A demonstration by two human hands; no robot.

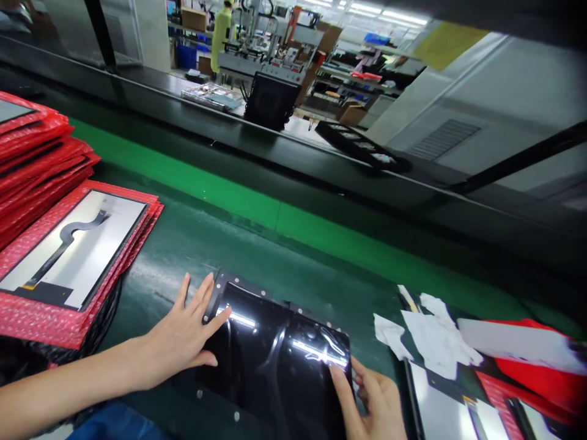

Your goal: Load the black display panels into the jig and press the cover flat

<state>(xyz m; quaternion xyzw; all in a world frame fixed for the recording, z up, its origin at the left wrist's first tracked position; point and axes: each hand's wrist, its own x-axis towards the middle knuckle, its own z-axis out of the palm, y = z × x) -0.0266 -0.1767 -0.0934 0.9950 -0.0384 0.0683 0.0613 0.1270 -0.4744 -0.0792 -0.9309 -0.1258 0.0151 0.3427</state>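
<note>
A glossy black panel (275, 360) with a bracket and small screws along its rim lies on the green belt (238, 201) right in front of me. My left hand (183, 336) rests flat on its left end, fingers stretched and spread. My right hand (371, 403) grips the panel's right edge, thumb on top of the shiny surface and fingers curled round the side.
Stacks of red bubble-wrap sleeves (32, 153) stand at the left, the nearest one topped by a grey display panel (73, 250) with a flex cable. White paper scraps (426, 336) and more panels lie at the right. A black rail (275, 146) carries trays beyond the belt. A person in yellow (221, 33) stands far back.
</note>
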